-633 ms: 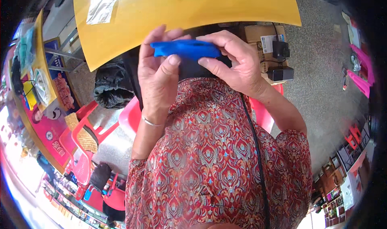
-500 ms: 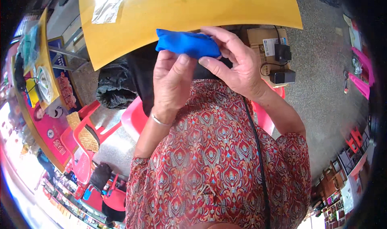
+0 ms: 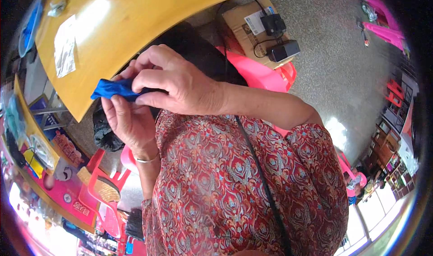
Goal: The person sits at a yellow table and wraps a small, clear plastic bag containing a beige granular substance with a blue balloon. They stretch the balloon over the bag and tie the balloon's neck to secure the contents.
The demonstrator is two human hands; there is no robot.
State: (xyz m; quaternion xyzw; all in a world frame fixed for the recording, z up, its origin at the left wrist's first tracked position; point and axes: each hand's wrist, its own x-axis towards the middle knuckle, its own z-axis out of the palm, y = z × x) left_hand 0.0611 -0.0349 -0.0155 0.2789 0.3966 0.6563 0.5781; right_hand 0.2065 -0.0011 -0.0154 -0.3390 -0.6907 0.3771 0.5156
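Between my hands, just off the table edge, is a small piece of folded blue cloth point(image 3: 112, 89), soft and creased, with a pointed corner at its left end. My left hand point(image 3: 133, 123), a silvery bangle at the wrist, grips it from below with thumb and fingers. Reaching across from the right, my right hand point(image 3: 173, 82) has its fingers curled over the cloth's right end, the thumb beneath. The right hand covers that end, so its folds there are hidden.
A yellow table point(image 3: 135, 21) spans the upper left, with a clear plastic wrapper point(image 3: 66, 48) on it. Right of it, a cardboard box point(image 3: 239, 24) carries black adapters point(image 3: 283, 51) and cables. A pink chair point(image 3: 257, 71) is beside me; a red chair point(image 3: 101, 188) stands lower left.
My view has turned, so hands and cloth now appear farther left and lower. The right hand has curled further over the cloth, covering more of its right end.
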